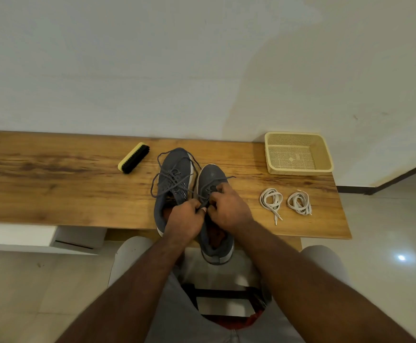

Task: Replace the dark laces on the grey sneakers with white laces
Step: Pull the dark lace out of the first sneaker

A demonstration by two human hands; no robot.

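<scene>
Two grey sneakers stand side by side on the wooden bench (53,184), toes toward the wall. The left sneaker (174,177) has loose dark laces (171,179) spilling around it. The right sneaker (212,179) hangs its heel past the bench's front edge. My left hand (186,219) and my right hand (228,207) meet over the right sneaker's tongue, each pinching its dark lace. Two coiled white laces (271,200) (299,203) lie to the right of the shoes.
A black shoe brush with a yellow back (134,157) lies left of the sneakers. A cream plastic basket (298,153) sits at the bench's back right corner against the wall. Tiled floor runs to the right of the bench end.
</scene>
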